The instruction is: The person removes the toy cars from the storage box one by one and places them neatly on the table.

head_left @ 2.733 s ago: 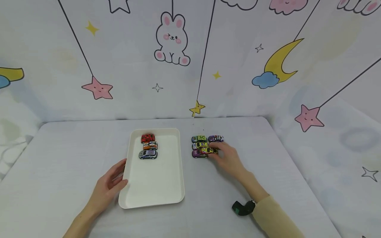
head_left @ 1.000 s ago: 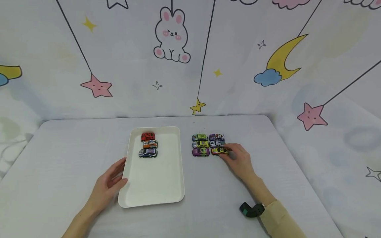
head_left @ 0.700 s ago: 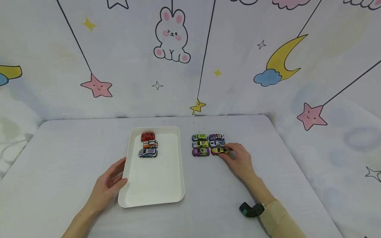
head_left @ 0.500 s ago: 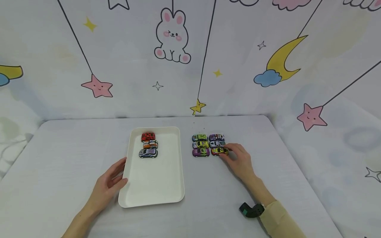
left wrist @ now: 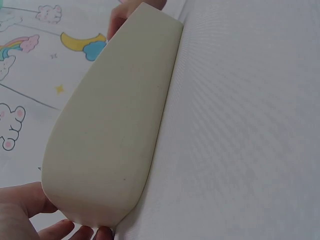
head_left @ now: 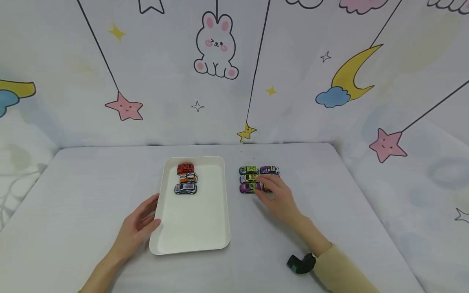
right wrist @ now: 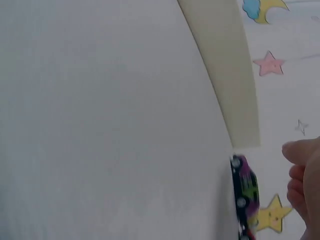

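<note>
In the head view my left hand point(head_left: 135, 228) holds the left side of the white tray point(head_left: 190, 224), thumb at its rim. In the left wrist view, the fingers point(left wrist: 57, 230) meet the tray's outer wall. Inside the tray sit a red toy car point(head_left: 185, 169), an orange-and-white one point(head_left: 188, 178) and a silver one point(head_left: 185, 188). My right hand point(head_left: 280, 203) hovers over the toy cars to the right, fingers apart around the purple car point(head_left: 249, 188) and yellow car point(head_left: 248, 178). The right wrist view shows the purple car apart from the fingers; nothing is held.
A green toy car point(head_left: 248, 170) and a purple-and-white one point(head_left: 269, 170) stand at the back of the group. My right hand partly hides a red-and-yellow car point(head_left: 267, 188). The white-covered table point(head_left: 91, 183) meets a cartoon-printed backdrop point(head_left: 165, 81).
My right hand has let go of the red-and-yellow car, which it set down in the right column, and has moved left over the purple and yellow cars. The left hand stays at the tray.
</note>
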{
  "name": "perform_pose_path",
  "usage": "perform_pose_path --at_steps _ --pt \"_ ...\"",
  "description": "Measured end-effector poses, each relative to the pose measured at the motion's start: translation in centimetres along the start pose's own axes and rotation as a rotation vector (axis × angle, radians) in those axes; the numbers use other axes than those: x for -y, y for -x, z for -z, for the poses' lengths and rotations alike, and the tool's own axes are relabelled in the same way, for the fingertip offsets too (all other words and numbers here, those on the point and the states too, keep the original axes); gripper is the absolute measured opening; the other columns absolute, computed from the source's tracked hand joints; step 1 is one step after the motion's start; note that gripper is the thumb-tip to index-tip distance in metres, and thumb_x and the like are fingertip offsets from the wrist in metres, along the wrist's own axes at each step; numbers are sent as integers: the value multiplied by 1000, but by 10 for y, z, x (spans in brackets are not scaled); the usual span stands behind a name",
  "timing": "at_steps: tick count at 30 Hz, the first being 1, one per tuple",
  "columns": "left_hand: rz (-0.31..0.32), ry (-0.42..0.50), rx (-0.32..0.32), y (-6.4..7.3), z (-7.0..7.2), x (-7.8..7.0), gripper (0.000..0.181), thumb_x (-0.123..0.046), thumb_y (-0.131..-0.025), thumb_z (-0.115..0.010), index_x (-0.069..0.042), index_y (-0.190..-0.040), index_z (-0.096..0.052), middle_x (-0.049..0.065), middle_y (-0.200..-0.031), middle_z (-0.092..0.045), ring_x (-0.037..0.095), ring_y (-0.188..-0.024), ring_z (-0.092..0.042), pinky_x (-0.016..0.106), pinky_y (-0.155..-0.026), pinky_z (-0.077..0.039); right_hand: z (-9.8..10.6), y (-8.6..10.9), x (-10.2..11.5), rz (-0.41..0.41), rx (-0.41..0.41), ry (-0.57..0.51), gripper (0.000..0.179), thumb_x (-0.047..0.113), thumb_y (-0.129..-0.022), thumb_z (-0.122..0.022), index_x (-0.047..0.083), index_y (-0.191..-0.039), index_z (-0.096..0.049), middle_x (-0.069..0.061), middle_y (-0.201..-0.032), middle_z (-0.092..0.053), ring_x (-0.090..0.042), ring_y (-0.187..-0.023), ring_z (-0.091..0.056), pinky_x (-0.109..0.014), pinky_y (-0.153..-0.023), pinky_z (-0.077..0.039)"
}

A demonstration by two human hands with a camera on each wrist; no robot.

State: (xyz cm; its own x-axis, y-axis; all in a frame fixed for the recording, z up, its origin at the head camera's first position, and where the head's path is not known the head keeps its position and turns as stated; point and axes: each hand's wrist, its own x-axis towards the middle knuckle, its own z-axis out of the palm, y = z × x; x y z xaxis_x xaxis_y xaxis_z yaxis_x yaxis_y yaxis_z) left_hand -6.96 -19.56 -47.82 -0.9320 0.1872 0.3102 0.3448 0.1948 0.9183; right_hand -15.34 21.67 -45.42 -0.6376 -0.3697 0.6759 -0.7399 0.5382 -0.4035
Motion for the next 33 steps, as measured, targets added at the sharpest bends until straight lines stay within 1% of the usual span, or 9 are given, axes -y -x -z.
perform_pose_path --at_steps 3,6,10,13,17,21,23,28,33 --pt "0 -1 -3 0 0 0 62 10 -92 -62 5 -149 -38 7 -150 -49 0 -131 -51 12 -100 -47 -14 -6 16 42 82 -46 39 5 -80 -82 1 -117 -69 -11 -118 -67 -24 -112 -62 -22 -101 -50" --pt "3 -6 -2 0 1 0 62 9 -92 -62 4 -149 -38 10 -149 -49 0 -131 -51 11 -99 -47 -27 -12 32 80 141 -94 41 8 -81 -82 3 -119 -68 -11 -121 -66 -24 -114 -62 -29 -99 -53" --pt "4 -15 0 0 1 -1 62 8 -92 -62 4 -149 -38 17 -149 -48 0 -131 -51 11 -99 -47 -40 -25 54 88 228 -125 40 12 -83 -82 3 -120 -68 -8 -121 -66 -22 -114 -61 -30 -97 -55" --pt "3 -16 2 0 2 -1 62 8 -92 -63 4 -149 -39 22 -148 -47 0 -131 -51 11 -99 -47 -47 -37 68 56 326 -98 39 18 -86 -80 4 -120 -68 -6 -122 -66 -19 -114 -61 -29 -96 -55" --pt "8 -22 -1 0 3 -2 62 7 -92 -63 3 -149 -39 21 -148 -47 0 -131 -51 11 -99 -47 -55 -56 85 -13 465 -45 38 26 -91 -76 7 -122 -68 -3 -124 -65 -16 -115 -60 -29 -95 -55" --pt "17 -34 -8 -1 3 -2 62 6 -92 -63 3 -149 -39 23 -148 -47 -1 -130 -51 10 -99 -47 -60 -83 101 -67 563 -7 37 27 -93 -73 7 -124 -67 -3 -123 -66 -17 -112 -61 -31 -92 -55" --pt "17 -31 -8 -1 3 -3 62 7 -92 -63 3 -149 -39 27 -147 -47 -1 -130 -51 11 -99 -47 -65 -98 107 -89 605 14 36 25 -93 -73 6 -123 -68 -5 -120 -68 -19 -110 -62 -32 -91 -56" --pt "20 -25 -12 -1 3 -2 62 7 -92 -63 3 -149 -39 33 -145 -45 -1 -129 -52 12 -99 -48 -85 -124 108 -155 726 81 33 22 -93 -72 8 -122 -70 -6 -119 -70 -19 -109 -63 -32 -93 -54" --pt "27 -39 -4 0 3 2 62 6 -93 -63 1 -150 -39 35 -145 -43 -2 -129 -51 10 -98 -47 -106 -135 104 -190 787 109 26 20 -92 -73 8 -116 -72 -3 -111 -72 -15 -98 -62 -27 -86 -53"
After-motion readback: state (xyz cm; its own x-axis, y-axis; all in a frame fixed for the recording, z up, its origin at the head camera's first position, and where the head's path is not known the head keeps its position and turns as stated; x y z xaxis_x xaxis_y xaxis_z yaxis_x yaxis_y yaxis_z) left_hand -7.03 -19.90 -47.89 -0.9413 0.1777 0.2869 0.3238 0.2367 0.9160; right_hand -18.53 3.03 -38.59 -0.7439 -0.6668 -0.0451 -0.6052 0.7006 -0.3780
